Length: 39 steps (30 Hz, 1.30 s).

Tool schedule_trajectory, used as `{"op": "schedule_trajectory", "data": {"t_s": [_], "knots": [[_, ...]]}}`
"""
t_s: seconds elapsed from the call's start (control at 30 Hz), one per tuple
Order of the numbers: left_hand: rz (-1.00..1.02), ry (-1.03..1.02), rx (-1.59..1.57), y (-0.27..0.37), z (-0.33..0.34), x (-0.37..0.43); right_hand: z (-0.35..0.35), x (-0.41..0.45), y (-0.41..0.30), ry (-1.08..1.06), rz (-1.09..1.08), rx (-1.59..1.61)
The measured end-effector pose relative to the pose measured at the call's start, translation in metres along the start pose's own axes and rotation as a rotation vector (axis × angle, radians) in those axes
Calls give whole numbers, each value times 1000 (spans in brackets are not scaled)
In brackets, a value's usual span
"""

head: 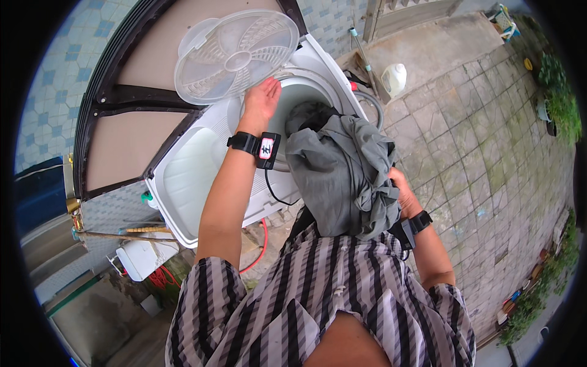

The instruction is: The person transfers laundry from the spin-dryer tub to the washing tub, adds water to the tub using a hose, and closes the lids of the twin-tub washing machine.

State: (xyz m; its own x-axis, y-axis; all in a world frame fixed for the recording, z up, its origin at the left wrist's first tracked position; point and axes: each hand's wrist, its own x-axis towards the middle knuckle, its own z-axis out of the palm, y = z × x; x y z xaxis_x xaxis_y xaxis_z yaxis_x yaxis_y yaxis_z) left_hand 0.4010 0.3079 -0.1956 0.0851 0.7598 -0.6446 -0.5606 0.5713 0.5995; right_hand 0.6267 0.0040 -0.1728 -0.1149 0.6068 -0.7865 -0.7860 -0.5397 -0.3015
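Bunched grey cloth [339,160], with some black fabric in it, hangs partly into the round spin tub [300,91] of a white twin-tub washing machine [270,192]. My right hand [402,192] grips the near right side of the bundle. My left hand [263,98] is at the tub's left rim, by the lower edge of a translucent round plastic lid [237,60]. Its thumb is hidden, and whether it grips the lid does not show. The lid stands tilted against the raised machine cover [146,50].
The wash tub [188,160] lies left of the spin tub. A grey hose [373,105] and a white plastic jug [394,79] are at the machine's right, beside stone paving [458,160]. A red hose [263,247] runs along the ground below. A tiled wall [59,78] stands behind.
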Motion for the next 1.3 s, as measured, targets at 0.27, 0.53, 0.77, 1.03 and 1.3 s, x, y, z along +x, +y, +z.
{"op": "schedule_trajectory", "data": {"t_s": [0.27, 0.53, 0.77, 1.03, 1.3], "knots": [[70, -166, 501, -15, 9, -33, -8, -2, 9, 52, -155, -233], [-42, -311, 572, 83, -101, -103, -19, 17, 18, 87, -57, -224], [-73, -347, 490, 158, -252, -91, -38, -1, 35, 165, -179, -223], [-295, 320, 301, 91, -429, 68, -76, -46, 60, 325, -405, -200], [-462, 285, 304, -11, -491, 149, -97, -23, 115, 490, -438, -42]]}}
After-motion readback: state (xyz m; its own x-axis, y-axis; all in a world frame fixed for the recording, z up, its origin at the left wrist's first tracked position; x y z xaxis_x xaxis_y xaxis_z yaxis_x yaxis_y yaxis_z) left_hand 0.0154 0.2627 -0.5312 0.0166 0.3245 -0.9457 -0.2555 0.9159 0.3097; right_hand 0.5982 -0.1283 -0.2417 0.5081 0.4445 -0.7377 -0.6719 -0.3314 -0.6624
